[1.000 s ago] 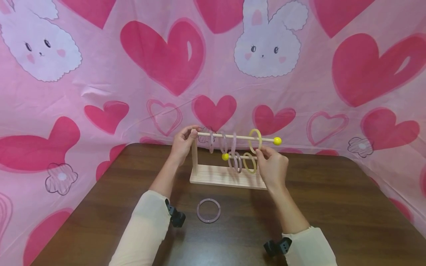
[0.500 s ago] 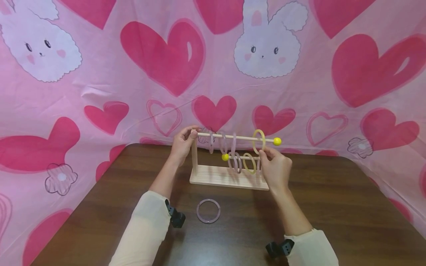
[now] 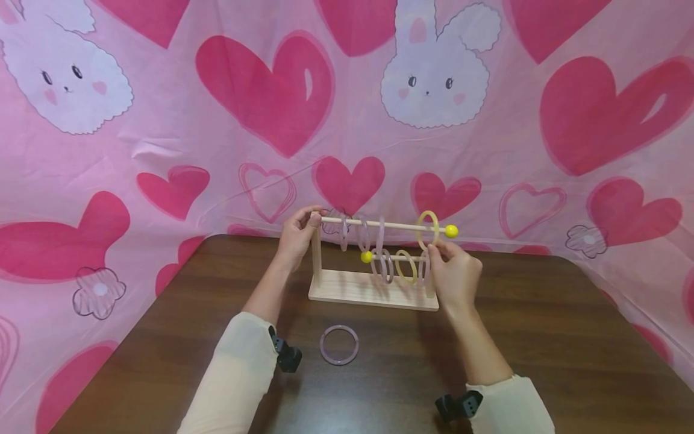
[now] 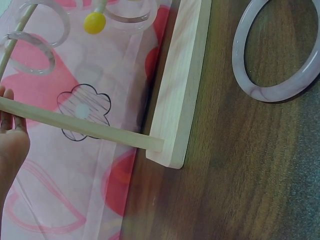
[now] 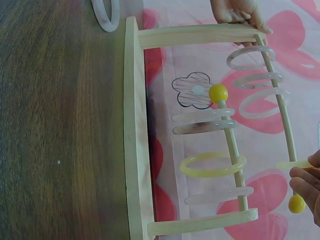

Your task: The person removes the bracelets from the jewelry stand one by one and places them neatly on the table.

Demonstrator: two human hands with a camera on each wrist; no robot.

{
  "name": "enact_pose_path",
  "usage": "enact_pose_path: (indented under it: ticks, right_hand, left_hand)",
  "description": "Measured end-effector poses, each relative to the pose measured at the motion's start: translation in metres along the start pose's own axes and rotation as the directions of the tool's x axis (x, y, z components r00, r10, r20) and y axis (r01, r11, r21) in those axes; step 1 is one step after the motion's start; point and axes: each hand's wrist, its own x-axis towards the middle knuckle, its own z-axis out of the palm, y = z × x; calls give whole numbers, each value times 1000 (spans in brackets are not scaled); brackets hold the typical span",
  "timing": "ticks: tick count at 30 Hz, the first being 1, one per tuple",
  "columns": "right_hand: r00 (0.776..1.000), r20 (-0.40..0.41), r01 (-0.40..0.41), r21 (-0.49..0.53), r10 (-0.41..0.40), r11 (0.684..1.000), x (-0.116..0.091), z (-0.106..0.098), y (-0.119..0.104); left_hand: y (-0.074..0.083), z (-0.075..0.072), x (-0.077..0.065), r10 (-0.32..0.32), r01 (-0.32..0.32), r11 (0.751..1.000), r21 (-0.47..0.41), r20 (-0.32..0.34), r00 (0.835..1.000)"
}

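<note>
A wooden bangle rack (image 3: 352, 290) stands on the table, with an upper rod and a shorter lower one. My left hand (image 3: 295, 239) grips the top of its left post, thumb in front. With thumb and fingertips, my right hand (image 3: 456, 276) pinches the bottom of a yellow bangle (image 3: 419, 228). The upper rod passes through that bangle, close to the yellow end knob (image 3: 452, 231). Three pale lilac bangles hang farther left on this rod. Below, another yellow bangle (image 5: 187, 170) hangs on the lower rod among lilac ones.
One lilac bangle (image 3: 322, 346) lies flat on the dark wooden table (image 3: 244, 386) in front of the rack. The lower rod ends in a yellow knob (image 3: 366, 257) pointing left. Behind the table hangs a pink cloth (image 3: 233, 132) with hearts and bunnies.
My right hand has shifted right, sliding the yellow bangle along the upper rod closer to the end knob. The left hand keeps its grip on the post.
</note>
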Motion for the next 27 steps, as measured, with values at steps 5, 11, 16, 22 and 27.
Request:
enact_pose_path:
  ticks: [5,11,16,22,27]
  right_hand:
    - [1000,-14,10,-8,-10,1000,-1,-2,1]
    - [1000,-21,13,0,-13,1000,-2,-5,1]
    - [1000,-25,2,-4,-2,1000,0,-7,3]
    - [999,-30,-31,-29,30,999,3,-9,6]
    - [999,-37,-34,-34,33,999,5,-12,8]
  left_hand:
    - [-1,-1,0,11,-11,1000,0,0,1000]
    - [-2,-1,0,25,-25,1000,-5,1,1000]
    - [-3,0,1,26,-26,1000,-10,5,1000]
    - [-2,0,1,17,-17,1000,-4,2,1000]
    - [-1,0,0,11,-11,1000,-4,-2,1000]
